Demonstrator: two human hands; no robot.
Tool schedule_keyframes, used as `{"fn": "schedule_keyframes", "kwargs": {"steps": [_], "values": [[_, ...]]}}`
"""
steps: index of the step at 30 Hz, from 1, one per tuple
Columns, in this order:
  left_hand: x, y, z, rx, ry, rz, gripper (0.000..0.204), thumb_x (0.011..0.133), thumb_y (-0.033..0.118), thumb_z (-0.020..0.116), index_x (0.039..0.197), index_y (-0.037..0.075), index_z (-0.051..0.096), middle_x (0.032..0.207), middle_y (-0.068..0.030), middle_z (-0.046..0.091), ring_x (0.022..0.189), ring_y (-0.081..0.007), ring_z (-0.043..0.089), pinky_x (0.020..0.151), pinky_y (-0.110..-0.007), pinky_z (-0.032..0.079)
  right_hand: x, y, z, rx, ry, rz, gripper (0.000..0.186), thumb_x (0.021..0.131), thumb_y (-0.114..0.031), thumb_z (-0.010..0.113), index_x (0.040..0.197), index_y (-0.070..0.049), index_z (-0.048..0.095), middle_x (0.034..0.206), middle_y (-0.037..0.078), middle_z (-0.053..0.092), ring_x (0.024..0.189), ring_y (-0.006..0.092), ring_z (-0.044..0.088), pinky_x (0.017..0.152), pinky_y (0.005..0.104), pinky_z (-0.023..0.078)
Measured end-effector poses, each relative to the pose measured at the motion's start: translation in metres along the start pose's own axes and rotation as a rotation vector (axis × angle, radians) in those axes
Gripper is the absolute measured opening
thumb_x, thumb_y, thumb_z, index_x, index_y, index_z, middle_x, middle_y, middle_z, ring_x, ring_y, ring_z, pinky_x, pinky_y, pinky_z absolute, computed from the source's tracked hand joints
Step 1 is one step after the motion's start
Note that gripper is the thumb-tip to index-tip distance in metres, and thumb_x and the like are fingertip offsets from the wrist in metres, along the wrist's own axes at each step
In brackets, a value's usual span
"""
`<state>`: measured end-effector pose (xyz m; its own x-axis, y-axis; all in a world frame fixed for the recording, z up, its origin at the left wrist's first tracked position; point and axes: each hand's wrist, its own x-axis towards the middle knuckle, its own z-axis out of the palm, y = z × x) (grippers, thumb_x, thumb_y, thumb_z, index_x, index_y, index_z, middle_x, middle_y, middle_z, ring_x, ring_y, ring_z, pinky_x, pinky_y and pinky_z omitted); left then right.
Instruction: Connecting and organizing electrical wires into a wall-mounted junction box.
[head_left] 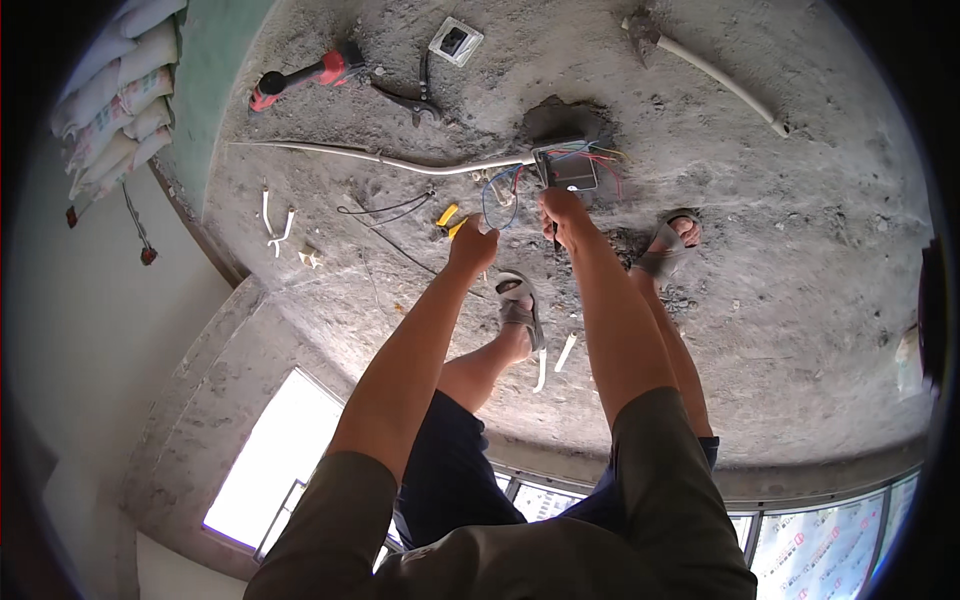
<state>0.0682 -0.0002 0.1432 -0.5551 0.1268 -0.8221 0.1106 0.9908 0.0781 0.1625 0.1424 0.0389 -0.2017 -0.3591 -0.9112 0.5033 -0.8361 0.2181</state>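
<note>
A grey junction box [573, 178] is set at a dark hole in the rough concrete floor, with blue, red and yellow wires coming out of it. My left hand [472, 247] is closed to the left of the box, pinching the blue wire [485, 192], which loops over from the box. At the box's near left corner my right hand [563, 215] is closed round a dark hand tool [544, 170]; fingers hide most of it, so its kind is unclear. A white conduit [420, 163] meets the box's left side. Yellow-handled pliers [449, 218] lie just beyond my left hand.
Farther off lie a red and black power tool [312, 78], dark cutters [408, 102], a socket plate [456, 41] and a hammer [700, 66]. Conduit offcuts [565, 352] rest near my sandalled feet [518, 308]. Stacked sacks [125, 95] stand at the far left.
</note>
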Motion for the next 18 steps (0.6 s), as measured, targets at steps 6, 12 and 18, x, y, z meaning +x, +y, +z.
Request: {"fn": "schedule_keyframes", "kwargs": {"steps": [6, 12, 18], "values": [[0.012, 0.034, -0.004, 0.003, 0.089, -0.077, 0.054, 0.081, 0.030, 0.064, 0.123, -0.002, 0.054, 0.116, -0.0240, 0.059, 0.106, -0.0320, 0.059, 0.090, -0.038, 0.045, -0.013, -0.006, 0.002, -0.123, 0.025, -0.001, 0.012, 0.079, -0.016, 0.051, 0.070, -0.009, 0.047, 0.059, 0.005, 0.040, 0.051, 0.0169, 0.039, 0.046, 0.0336, 0.033], [0.081, -0.004, -0.023, 0.005, -0.051, 0.018, 0.051, 0.081, 0.036, 0.061, 0.112, -0.004, 0.058, 0.109, -0.0256, 0.060, 0.107, -0.0377, 0.057, 0.093, -0.042, 0.043, -0.026, -0.002, 0.021, 0.063, 0.162, 0.076, 0.026, 0.074, -0.008, 0.050, 0.054, -0.014, 0.035, 0.050, -0.001, 0.031, 0.039, 0.0098, 0.025, 0.037, 0.0284, 0.018], [0.094, -0.009, 0.010, 0.071, 0.018, 0.240, 0.034, 0.085, 0.033, 0.055, 0.092, 0.000, 0.062, 0.088, -0.0237, 0.064, 0.089, -0.0397, 0.062, 0.077, -0.046, 0.048, -0.023, 0.015, 0.008, -0.048, 0.187, -0.019, 0.016, 0.077, -0.008, 0.052, 0.063, -0.005, 0.046, 0.054, 0.002, 0.041, 0.043, 0.0120, 0.038, 0.039, 0.0302, 0.035]]}}
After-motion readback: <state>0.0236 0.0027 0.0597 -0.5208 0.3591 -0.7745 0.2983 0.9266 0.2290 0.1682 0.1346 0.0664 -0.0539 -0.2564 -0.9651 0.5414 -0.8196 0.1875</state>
